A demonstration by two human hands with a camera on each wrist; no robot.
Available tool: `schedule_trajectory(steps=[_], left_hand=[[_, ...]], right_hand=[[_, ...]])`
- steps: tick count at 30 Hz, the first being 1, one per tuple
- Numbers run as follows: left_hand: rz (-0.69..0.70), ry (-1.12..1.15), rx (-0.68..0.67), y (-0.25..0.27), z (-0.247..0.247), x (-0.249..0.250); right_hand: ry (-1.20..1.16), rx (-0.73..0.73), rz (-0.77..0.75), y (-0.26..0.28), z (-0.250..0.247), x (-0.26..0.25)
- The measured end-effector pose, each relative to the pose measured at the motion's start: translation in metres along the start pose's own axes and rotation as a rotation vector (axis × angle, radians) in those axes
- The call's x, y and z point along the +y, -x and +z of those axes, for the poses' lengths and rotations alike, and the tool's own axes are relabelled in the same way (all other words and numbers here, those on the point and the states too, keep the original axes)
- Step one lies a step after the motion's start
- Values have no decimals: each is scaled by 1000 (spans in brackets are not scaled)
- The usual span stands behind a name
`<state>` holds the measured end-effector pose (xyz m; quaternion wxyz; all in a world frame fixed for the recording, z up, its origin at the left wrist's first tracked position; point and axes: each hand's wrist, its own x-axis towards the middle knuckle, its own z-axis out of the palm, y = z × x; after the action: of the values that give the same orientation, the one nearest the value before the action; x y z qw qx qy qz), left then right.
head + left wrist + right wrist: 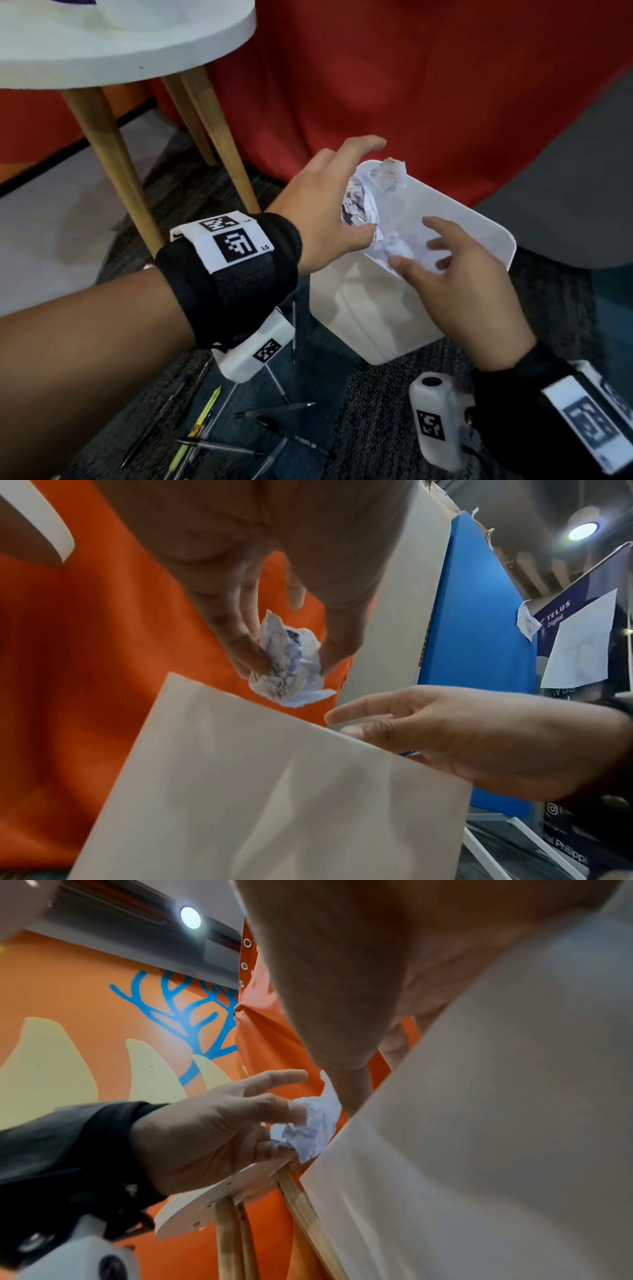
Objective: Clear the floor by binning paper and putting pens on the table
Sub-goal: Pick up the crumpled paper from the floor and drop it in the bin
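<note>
Over the white rectangular plastic bin point(359, 308), the left hand point(329, 202) pinches a crumpled white printed paper ball point(366, 198). The right hand point(466, 284) hovers beside it, fingers spread, empty. Expect the paper to be light, soft and compressible; grip anywhere. Dark and yellow pens point(274, 409) lie on the carpet point(394, 383).

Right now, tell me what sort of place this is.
Probably a corporate office lounge or branded display area: a TELUS Digital banner next to a blue partition panel, a painted coral mural on the orange wall, and carpet underfoot.
</note>
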<state>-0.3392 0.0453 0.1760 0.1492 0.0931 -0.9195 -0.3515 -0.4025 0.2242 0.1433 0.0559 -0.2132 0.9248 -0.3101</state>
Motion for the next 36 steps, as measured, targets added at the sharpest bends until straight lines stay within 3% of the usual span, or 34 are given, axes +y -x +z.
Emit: schedule_trajectory(steps=[7,15,18,21,24,28,36], left_hand=[[-13,-37,-30,-6,10,-5],[-53,-74,-159,-12,19,-7],[-48,-43,-138,-9,13,-10],[-57,35,-32,-3,0,-17],[-68,42,79,6,-18,-35],[-173,-50,131,25,-48,-81],[-537,-201,117,81,-74,-194]], right_hand=[[-110,107,-56,3,-1,0],[-281,220,-114,12,-5,-8],[-314,247,-146,15,-8,-13],[-359,259,-223,17,-5,-23],[-398,195,-288,15,7,-38],[-408,76,-407,20,39,-59],[-418,-165,-518,12,133,-88]])
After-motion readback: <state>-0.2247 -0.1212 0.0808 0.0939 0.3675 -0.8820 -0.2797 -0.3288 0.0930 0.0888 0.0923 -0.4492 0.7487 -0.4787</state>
